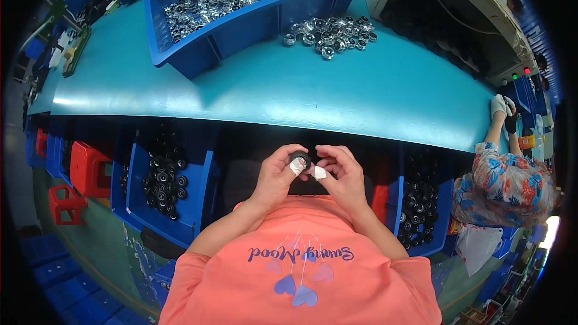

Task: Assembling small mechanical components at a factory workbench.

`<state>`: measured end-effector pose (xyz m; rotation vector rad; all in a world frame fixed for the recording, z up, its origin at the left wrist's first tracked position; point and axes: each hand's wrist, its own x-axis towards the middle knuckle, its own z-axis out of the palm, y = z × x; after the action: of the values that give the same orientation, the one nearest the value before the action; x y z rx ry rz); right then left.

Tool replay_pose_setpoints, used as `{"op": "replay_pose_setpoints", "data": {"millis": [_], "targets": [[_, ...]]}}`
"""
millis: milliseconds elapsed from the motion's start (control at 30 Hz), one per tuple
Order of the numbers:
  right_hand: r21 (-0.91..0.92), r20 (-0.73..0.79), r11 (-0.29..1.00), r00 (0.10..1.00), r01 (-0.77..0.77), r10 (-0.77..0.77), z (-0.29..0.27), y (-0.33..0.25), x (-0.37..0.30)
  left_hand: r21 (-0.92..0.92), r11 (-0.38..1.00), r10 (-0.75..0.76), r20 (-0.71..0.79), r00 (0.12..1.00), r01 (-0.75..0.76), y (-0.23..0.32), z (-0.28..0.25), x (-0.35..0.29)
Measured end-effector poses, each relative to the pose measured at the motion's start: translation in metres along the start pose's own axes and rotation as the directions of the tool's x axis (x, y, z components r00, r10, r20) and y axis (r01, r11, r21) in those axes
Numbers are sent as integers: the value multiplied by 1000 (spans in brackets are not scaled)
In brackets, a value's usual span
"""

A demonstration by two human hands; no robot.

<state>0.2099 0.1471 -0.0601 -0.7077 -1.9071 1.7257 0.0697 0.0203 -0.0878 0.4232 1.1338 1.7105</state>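
Left hand (276, 174) and right hand (343, 174) pinching one small black ring (300, 159) between taped fingertips (296, 168) — teal table (241, 90) beyond, loose silver rings (330, 31) further off.

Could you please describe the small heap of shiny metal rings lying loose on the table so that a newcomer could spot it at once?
Start at the long teal table and find the big blue bin of silver rings at its far side. Just right of that bin lies the small heap of metal rings, directly on the tabletop. Unlike its neighbours, it sits in no bin.
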Motion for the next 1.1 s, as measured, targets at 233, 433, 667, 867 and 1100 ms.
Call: {"op": "replay_pose_setpoints", "data": {"millis": [233, 433, 667, 867, 1100], "targets": [[-11, 36, 1000, 999, -15, 16, 1, 15, -5, 78, 996, 40, 10, 999, -41, 1, 9, 0], [-237, -73, 962, 985, 133, -155, 3, 6, -6, 512, 839, 205, 19, 979, -186, -2, 16, -1], [-301, -104, 946, 982, 117, -155, 11, 5, -14, 472, 876, 147, -66, 987, -99, -9, 17, 0], [119, -107, 986, 986, -113, 126, 8, 15, -3, 200, 979, 27, 18, 999, -30, -11, 5, 14], [-107, -52, 984, 989, -140, 135, 11, 11, -10, 279, 960, 18, -83, 996, 6, -13, 0, 15]]}}
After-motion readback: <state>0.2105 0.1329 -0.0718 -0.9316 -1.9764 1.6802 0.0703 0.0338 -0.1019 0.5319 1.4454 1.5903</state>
